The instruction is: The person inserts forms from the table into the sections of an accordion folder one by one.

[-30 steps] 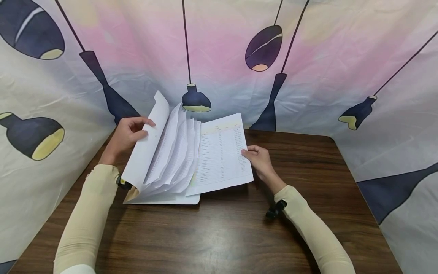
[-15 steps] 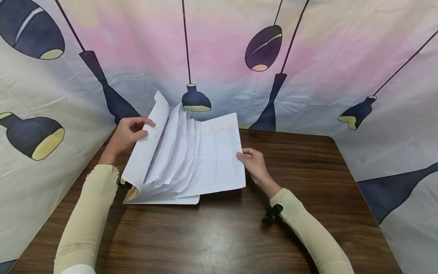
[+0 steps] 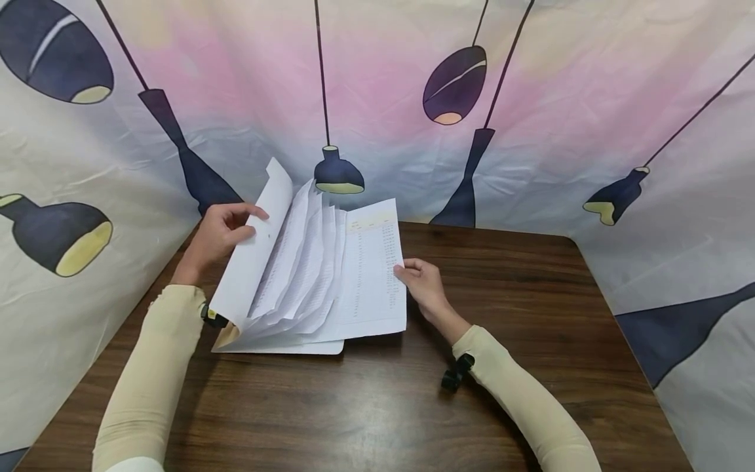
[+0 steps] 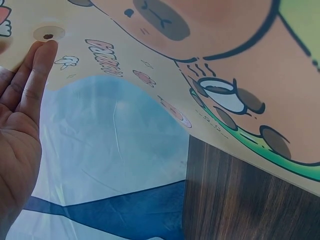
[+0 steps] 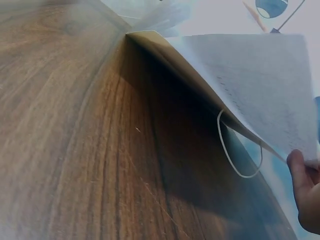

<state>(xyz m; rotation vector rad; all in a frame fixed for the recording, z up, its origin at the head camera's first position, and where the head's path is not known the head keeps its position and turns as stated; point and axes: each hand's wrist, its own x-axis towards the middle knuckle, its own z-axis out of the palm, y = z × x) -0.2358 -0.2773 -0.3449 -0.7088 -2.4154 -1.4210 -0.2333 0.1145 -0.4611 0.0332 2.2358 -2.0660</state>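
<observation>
A white-lined expanding file folder (image 3: 318, 347) stands spread on the table, several printed sheets (image 3: 301, 262) fanned in its pockets. My left hand (image 3: 215, 236) grips its raised cover flap (image 3: 250, 262), thumb on the inner side. In the left wrist view the flap's cartoon-printed outside (image 4: 225, 30) shows, fingertips beside a round button (image 4: 49, 34). My right hand (image 3: 427, 288) pinches the right edge of a printed sheet (image 3: 371, 282), whose left side lies behind the fanned papers. From the right wrist, the sheet (image 5: 265, 85) sits along the folder's tan edge (image 5: 150, 40).
A thin cord loop (image 5: 246, 176) hangs below the folder's edge. The dark wooden table (image 3: 366, 406) extends in front and to the right. A curtain printed with lamps (image 3: 377, 85) rises behind the table and along both sides.
My right hand has moved left and slightly toward me, sliding the sheet further in behind the other papers. The left hand and the flap have stayed still.
</observation>
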